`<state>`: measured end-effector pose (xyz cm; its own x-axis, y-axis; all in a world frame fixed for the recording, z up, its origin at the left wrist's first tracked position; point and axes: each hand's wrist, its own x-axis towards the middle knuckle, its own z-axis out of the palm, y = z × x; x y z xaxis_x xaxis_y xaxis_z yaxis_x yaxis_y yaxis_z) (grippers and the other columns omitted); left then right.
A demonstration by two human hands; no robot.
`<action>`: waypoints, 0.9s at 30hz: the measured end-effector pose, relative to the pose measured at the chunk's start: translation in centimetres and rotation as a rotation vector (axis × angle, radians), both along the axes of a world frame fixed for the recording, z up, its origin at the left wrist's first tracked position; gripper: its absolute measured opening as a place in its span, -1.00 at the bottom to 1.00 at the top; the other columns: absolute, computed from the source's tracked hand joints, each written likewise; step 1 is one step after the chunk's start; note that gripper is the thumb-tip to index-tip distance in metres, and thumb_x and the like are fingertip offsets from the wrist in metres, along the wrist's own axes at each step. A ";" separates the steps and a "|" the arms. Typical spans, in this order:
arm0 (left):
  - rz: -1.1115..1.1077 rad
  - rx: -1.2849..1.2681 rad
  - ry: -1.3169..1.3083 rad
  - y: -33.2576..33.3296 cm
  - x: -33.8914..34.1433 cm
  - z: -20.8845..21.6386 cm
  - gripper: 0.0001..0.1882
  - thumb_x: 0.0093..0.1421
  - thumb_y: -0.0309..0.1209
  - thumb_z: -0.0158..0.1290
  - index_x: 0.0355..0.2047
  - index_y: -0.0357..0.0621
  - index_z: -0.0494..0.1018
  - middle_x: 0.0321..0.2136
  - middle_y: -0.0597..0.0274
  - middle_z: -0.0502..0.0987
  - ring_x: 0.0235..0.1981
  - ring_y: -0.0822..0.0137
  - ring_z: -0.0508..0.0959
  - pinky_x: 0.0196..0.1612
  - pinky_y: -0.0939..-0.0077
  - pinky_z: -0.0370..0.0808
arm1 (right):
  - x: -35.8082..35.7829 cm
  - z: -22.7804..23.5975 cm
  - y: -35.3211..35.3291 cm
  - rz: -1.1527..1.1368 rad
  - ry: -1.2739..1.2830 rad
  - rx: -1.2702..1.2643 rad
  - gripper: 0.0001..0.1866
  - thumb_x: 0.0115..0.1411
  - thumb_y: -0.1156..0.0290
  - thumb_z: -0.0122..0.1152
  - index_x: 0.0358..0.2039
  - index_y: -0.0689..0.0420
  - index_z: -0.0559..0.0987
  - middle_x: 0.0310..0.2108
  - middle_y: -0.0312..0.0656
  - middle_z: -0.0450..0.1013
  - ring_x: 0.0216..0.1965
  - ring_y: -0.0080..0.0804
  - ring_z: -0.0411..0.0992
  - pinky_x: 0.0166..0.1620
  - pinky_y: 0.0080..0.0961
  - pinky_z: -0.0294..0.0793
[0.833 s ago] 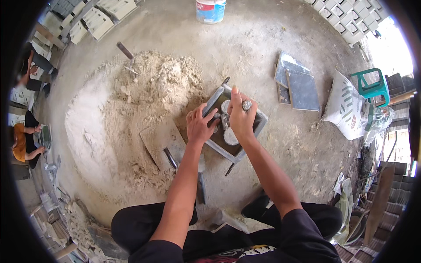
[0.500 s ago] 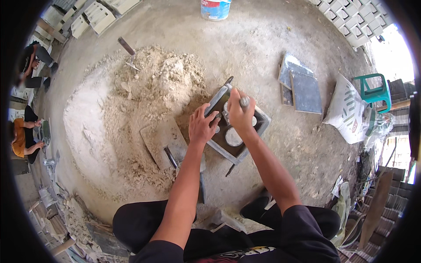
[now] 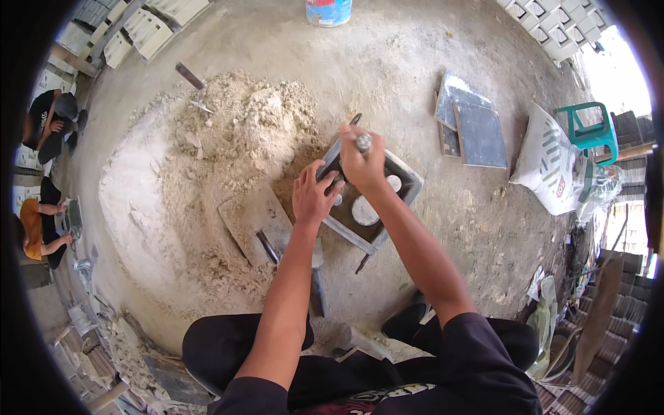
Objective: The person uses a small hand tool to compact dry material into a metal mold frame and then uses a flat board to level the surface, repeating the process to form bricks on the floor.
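A square mould (image 3: 417, 185) with a grey rim and a short rod at two opposite corners lies on the ground before me. Round pale discs (image 3: 364, 210) show inside it. My right hand (image 3: 360, 162) is wrapped round an upright rod (image 3: 364, 142), whose rounded grey top sticks out above the fist, over the mould's far part. Its lower end is hidden beneath the hand. At the mould's left edge, my left hand (image 3: 312, 196) has thumb and index finger closed about a small round peg (image 3: 337, 178); the other fingers reach over the rim.
A heap of sandy powder (image 3: 235, 124) spreads on the left, with a hammer-like tool (image 3: 191, 76) in it. Nearby lies a dusty plate (image 3: 242, 218) with a dark handle (image 3: 266, 245). Dark flat panels (image 3: 481, 135), a white sack (image 3: 544, 162) and a green stool (image 3: 588, 131) are right. Two people sit far left.
My right hand has moved slightly left and away over the mould, rod still in its grip. The left hand keeps its place at the edge. The whole view has shifted a little.
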<state>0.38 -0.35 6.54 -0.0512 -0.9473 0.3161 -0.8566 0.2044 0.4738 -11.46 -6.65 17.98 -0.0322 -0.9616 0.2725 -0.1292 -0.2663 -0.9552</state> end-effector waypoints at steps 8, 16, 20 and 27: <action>-0.015 -0.032 0.053 0.0 -0.3 -0.4 -0.73 0.04 -0.15 0.20 -0.25 0.10 0.63 -0.01 0.33 0.37 0.04 0.22 0.39 0.00 0.24 0.38 | -0.9 -0.8 -1.1 -0.001 -0.101 0.036 -0.55 0.30 0.32 0.01 -0.73 0.20 0.30 -0.78 -0.37 0.13 -0.67 -0.66 0.07 -0.61 -0.50 0.06; -0.005 -0.070 0.062 -0.1 -0.5 -0.3 -0.75 0.02 -0.22 0.23 -0.27 0.09 0.64 -0.04 0.32 0.41 -0.02 0.19 0.43 -0.03 0.27 0.42 | -2.0 -0.7 1.2 -0.118 -0.170 0.058 -0.56 0.29 0.35 0.00 -0.76 0.14 0.30 -0.80 -0.39 0.20 -0.72 -0.69 0.09 -0.64 -0.59 0.02; 0.022 -0.075 0.068 0.2 0.4 0.0 -0.76 0.01 -0.23 0.23 -0.28 0.06 0.63 -0.04 0.32 0.41 -0.02 0.19 0.44 -0.04 0.28 0.43 | -1.2 1.4 1.4 -0.136 -0.269 0.130 -0.57 0.28 0.36 0.00 -0.75 0.18 0.28 -0.78 -0.38 0.19 -0.70 -0.67 0.10 -0.62 -0.53 0.04; 0.021 -0.031 0.077 0.0 0.3 -0.9 -0.76 0.05 -0.18 0.19 -0.27 0.09 0.61 0.00 0.40 0.37 0.03 0.24 0.40 -0.02 0.26 0.37 | -3.2 1.5 2.0 0.240 -0.047 0.183 -0.59 0.24 0.36 0.05 -0.73 0.20 0.30 -0.77 -0.41 0.17 -0.64 -0.70 0.09 -0.60 -0.53 0.08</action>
